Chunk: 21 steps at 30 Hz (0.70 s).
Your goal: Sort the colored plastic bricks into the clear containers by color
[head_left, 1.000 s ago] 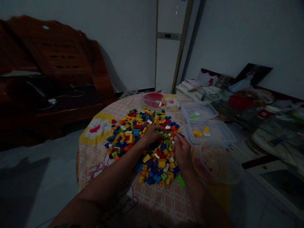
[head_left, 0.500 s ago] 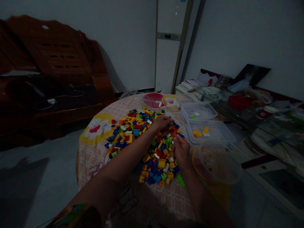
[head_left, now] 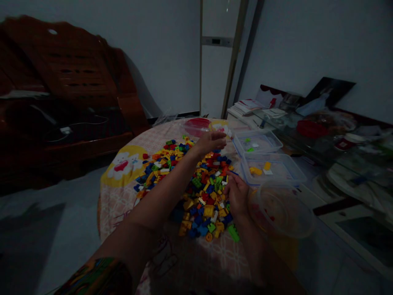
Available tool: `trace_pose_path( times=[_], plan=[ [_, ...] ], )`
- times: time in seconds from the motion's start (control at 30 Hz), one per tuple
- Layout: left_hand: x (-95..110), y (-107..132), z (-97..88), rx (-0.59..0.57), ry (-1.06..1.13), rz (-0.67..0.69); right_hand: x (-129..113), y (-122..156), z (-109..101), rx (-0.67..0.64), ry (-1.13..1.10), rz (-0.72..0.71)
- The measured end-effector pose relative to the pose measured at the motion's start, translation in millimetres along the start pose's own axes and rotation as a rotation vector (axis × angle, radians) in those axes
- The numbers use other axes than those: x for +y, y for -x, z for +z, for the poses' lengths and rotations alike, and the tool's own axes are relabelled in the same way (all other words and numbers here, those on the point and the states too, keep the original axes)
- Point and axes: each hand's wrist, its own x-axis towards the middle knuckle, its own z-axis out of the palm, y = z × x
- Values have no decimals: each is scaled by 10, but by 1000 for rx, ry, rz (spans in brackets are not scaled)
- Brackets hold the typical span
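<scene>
A large pile of mixed toy building bricks (head_left: 208,211) covers the middle of the round table. My left hand (head_left: 211,142) hangs over the pile's far right side, fingers stretched toward the back clear box (head_left: 270,141), with nothing visible in it. Inside that box show a green brick (head_left: 250,149), a second green brick (head_left: 247,140) and a small white piece. My right hand (head_left: 238,194) stays low at the pile's right edge, beside green and orange bricks. Its thumb and fingers are pinched together; whatever is between them is too small and dark to name.
A nearer clear box (head_left: 294,172) contains yellow bricks and a white piece. Closer still is a round clear tub (head_left: 284,217) with a few red pieces. A red basket (head_left: 196,127) stands at the table's far edge. A cluttered glass-topped cabinet (head_left: 325,151) lies to the right.
My left hand has risen from the pile toward the back box and its fingers have opened. A second green brick now shows at that box. My right hand has barely moved.
</scene>
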Motion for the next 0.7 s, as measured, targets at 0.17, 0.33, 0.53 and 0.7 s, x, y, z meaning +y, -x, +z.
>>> trace_pose_path(
  times=[0.17, 0.33, 0.53, 0.7],
  plan=[
    [-177, 485, -498, -31, -358, 0, 28, -2, -5, 9, 6, 0],
    [-271, 675, -648, -37, -658, 4, 29, 0, -8, 8, 28, -12],
    [-296, 727, -236, -129, -843, 114, 63, -7, -16, 10, 10, -9],
    [-446, 695, 70, -256, -938, 193, 83, -19, -18, 7, 20, -35]
  ],
)
